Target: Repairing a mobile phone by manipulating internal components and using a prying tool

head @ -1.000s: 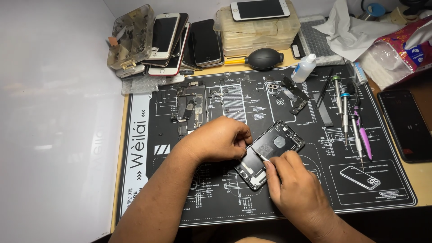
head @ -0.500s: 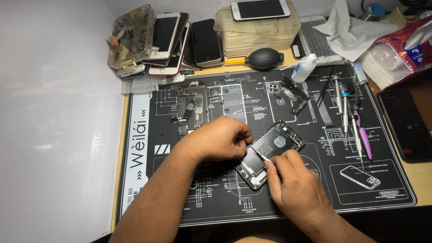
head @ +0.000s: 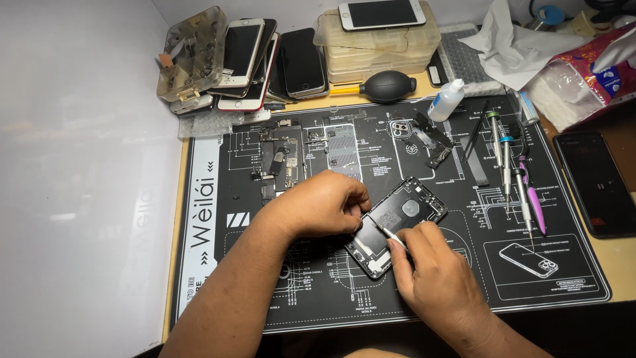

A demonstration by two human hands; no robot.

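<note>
The head camera looked down on a black repair mat [head: 218, 219] printed with white diagrams, lying on a pale wooden bench. Near the middle of the mat lay an opened phone shell [head: 397, 222], dark inside, turned at a slant with its lower end toward the person.

The left hand [head: 324, 204] rested on the mat at the shell's left edge, fingers curled in and pressing against that side to steady it. The right hand [head: 434, 265] sat just below the shell, its fingers pinched closed around a thin metal tool [head: 386, 232] whose tip reached into the lower half of the shell. Whether the tool was tweezers or a fine pick could not be told.

Above the left hand, small phone parts [head: 278, 162] lay spread on the mat. On the right side of the mat stood a row of screwdrivers [head: 507, 166] with a purple-handled tool [head: 533, 202] beside them. A small white dropper bottle [head: 445, 101] stood at the mat's top edge, near a black rubber air blower [head: 387, 86]. Behind these, a stack of phones [head: 265, 63] leaned together, and another phone [head: 381, 13] lay on a pile of clear plastic boxes [head: 377, 50]. A dark phone [head: 593, 182] lay off the mat at the far right.
</note>
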